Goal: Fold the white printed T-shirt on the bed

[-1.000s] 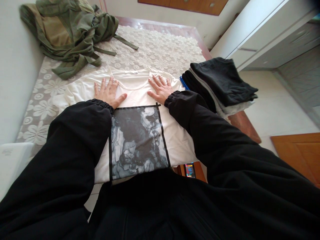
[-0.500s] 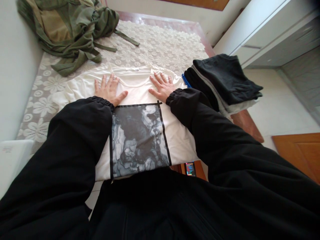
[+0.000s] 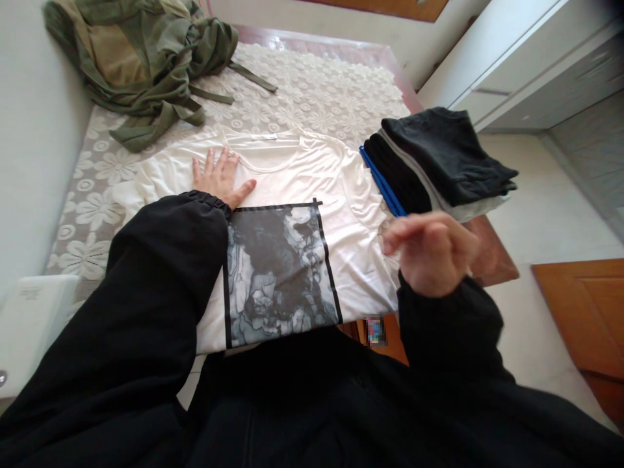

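A white T-shirt (image 3: 297,179) with a grey and black square print lies face up on the lace-covered table (image 3: 316,91). My left hand (image 3: 220,180) rests flat on the shirt's upper chest, just left of the neckline, with its fingers spread. My right hand (image 3: 431,250) is raised at the shirt's right side, next to the right sleeve. Its fingers are curled and blurred, with the fingertips at the sleeve's edge. I cannot tell whether they pinch the fabric. Black sleeves cover both arms.
A crumpled olive-green garment (image 3: 141,58) lies at the far left corner. A stack of folded dark and grey clothes (image 3: 439,162) sits at the table's right edge. A white box (image 3: 29,312) is at the near left. A white cabinet (image 3: 511,58) stands to the right.
My right hand has lifted off the shirt's chest and drawn back and right to the sleeve. The left hand stays flat in place.
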Motion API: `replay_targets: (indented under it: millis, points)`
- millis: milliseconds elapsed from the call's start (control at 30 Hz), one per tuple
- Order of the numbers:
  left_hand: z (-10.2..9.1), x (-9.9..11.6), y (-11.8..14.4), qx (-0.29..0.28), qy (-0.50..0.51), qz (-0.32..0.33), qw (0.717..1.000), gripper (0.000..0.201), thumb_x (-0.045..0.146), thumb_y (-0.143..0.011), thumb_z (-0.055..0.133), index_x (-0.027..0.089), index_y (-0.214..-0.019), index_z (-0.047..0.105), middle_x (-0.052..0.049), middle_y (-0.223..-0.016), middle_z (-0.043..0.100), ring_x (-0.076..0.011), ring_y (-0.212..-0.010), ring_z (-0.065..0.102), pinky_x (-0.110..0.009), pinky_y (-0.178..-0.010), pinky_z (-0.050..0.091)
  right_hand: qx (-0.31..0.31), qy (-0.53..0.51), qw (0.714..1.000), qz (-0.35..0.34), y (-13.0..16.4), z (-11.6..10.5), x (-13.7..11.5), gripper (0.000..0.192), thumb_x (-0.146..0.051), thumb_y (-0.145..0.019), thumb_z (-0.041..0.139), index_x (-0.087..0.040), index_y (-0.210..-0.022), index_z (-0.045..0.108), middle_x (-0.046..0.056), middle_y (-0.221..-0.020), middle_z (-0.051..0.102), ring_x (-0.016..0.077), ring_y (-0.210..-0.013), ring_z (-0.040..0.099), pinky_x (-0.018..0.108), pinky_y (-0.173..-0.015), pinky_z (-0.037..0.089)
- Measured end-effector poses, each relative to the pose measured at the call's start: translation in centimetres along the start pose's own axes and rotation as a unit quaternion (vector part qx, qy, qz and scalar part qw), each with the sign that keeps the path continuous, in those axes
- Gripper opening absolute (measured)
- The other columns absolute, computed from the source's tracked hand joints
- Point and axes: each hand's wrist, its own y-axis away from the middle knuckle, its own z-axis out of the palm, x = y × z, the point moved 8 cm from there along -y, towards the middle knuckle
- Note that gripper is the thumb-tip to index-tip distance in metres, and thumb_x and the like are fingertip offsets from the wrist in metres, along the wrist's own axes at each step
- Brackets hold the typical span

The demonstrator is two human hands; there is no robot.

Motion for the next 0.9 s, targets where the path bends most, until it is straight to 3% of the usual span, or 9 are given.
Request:
replay_targets:
  millis: [67, 167, 233, 300, 333, 400, 567, 667, 900]
  points:
    - [-0.2, 0.2, 0.1, 0.002, 0.006, 0.002, 1.0, 0.087, 0.071, -0.093, 0.024, 0.023, -0.165, 0.019, -0.003, -0.173, 0.013, -0.0347, -0.16, 0.004, -0.058, -0.128, -0.003, 0.224, -0.054, 0.97, 0.072, 7.1, -5.7, 2.8, 0.051, -0.06, -0.088, 0.021, -0.058, -0.1, 0.07, 0.008, -0.056, 0.055, 0.029, -0.04, 0.053, 0.051, -0.038, 0.035]
    - [-0.7, 0.7, 0.5, 0.01, 0.013, 0.015, 1.0, 0.086, 0.068, -0.095, 0.026, 0.016, -0.163, 0.022, -0.008, -0.173, 0.015, -0.0358, -0.159, 0.008, -0.059, -0.127, -0.001, 0.321, -0.078, 0.933, 0.144, 17.1, -7.6, 8.3, 0.038, -0.068, -0.075, 0.037, -0.045, -0.071, 0.066, 0.004, -0.046, 0.037, 0.0185, -0.029, 0.031, 0.043, -0.035, 0.021]
    - [-1.0, 0.9, 0.7, 0.018, 0.015, 0.022, 0.999, 0.084, 0.066, -0.096, 0.028, 0.014, -0.163, 0.024, -0.01, -0.173, 0.016, -0.0358, -0.158, 0.01, -0.06, -0.126, 0.0, 0.287, -0.044, 0.937, 0.194, 22.2, -6.6, 12.4, 0.035, -0.061, -0.078, 0.049, -0.029, -0.064, 0.056, -0.004, -0.048, 0.028, 0.0142, -0.036, 0.031, 0.036, -0.04, 0.032]
    - [-1.0, 0.9, 0.7, 0.024, 0.016, 0.023, 0.999, 0.082, 0.064, -0.097, 0.03, 0.014, -0.162, 0.025, -0.01, -0.172, 0.017, -0.0355, -0.158, 0.01, -0.06, -0.126, 0.0, 0.215, 0.003, 0.946, 0.243, 26.1, -4.9, 16.3, 0.04, -0.06, -0.08, 0.056, -0.024, -0.062, 0.053, -0.001, -0.052, 0.044, 0.0158, -0.047, 0.044, 0.037, -0.049, 0.042]
    - [-1.0, 0.9, 0.7, 0.025, 0.016, 0.021, 0.999, 0.082, 0.064, -0.097, 0.03, 0.014, -0.162, 0.025, -0.01, -0.172, 0.017, -0.0355, -0.158, 0.01, -0.061, -0.126, 0.0, 0.129, 0.06, 0.951, 0.276, 27.5, -3.5, 18.3, 0.044, -0.064, -0.081, 0.054, -0.022, -0.07, 0.057, 0.002, -0.061, 0.054, 0.0181, -0.056, 0.052, 0.038, -0.058, 0.048]
    - [-0.9, 0.8, 0.6, 0.025, 0.013, 0.021, 0.999, 0.082, 0.064, -0.097, 0.03, 0.014, -0.162, 0.025, -0.01, -0.172, 0.018, -0.0359, -0.158, 0.011, -0.061, -0.126, 0.001, 0.074, 0.116, 0.942, 0.307, 29.9, -2.2, 21.6, 0.06, -0.074, -0.074, 0.056, -0.017, -0.091, 0.063, 0.012, -0.089, 0.068, 0.0266, -0.082, 0.063, 0.046, -0.078, 0.053]
    - [-0.3, 0.4, 0.2, 0.012, -0.012, 0.01, 1.0, 0.085, 0.069, -0.096, 0.024, 0.021, -0.165, 0.02, -0.006, -0.173, 0.016, -0.034, -0.159, 0.008, -0.058, -0.127, -0.001, -0.082, 0.287, 0.856, 0.422, 34.3, 0.3, 28.4, 0.104, -0.081, -0.069, 0.055, -0.008, -0.142, 0.046, 0.029, -0.142, 0.052, 0.0428, -0.133, 0.049, 0.055, -0.107, 0.041]
    - [0.2, 0.0, -0.1, 0.001, -0.036, 0.01, 0.999, 0.085, 0.07, -0.095, 0.023, 0.023, -0.166, 0.011, -0.005, -0.174, 0.011, -0.0349, -0.16, 0.004, -0.058, -0.127, -0.002, -0.132, 0.318, 0.83, 0.44, 36.1, 1.3, 30.6, 0.1, -0.072, -0.074, 0.057, -0.009, -0.15, 0.039, 0.028, -0.144, 0.051, 0.043, -0.135, 0.049, 0.054, -0.109, 0.039]
    - [0.5, -0.2, -0.4, 0.015, -0.027, 0.018, 0.999, 0.087, 0.067, -0.094, 0.033, 0.024, -0.166, 0.009, -0.004, -0.173, 0.014, -0.0377, -0.159, 0.004, -0.061, -0.126, -0.003, -0.12, 0.311, 0.867, 0.371, 37.0, 1.2, 31.3, 0.07, -0.057, -0.082, 0.055, -0.012, -0.136, 0.055, 0.023, -0.137, 0.059, 0.0395, -0.128, 0.054, 0.051, -0.106, 0.042]
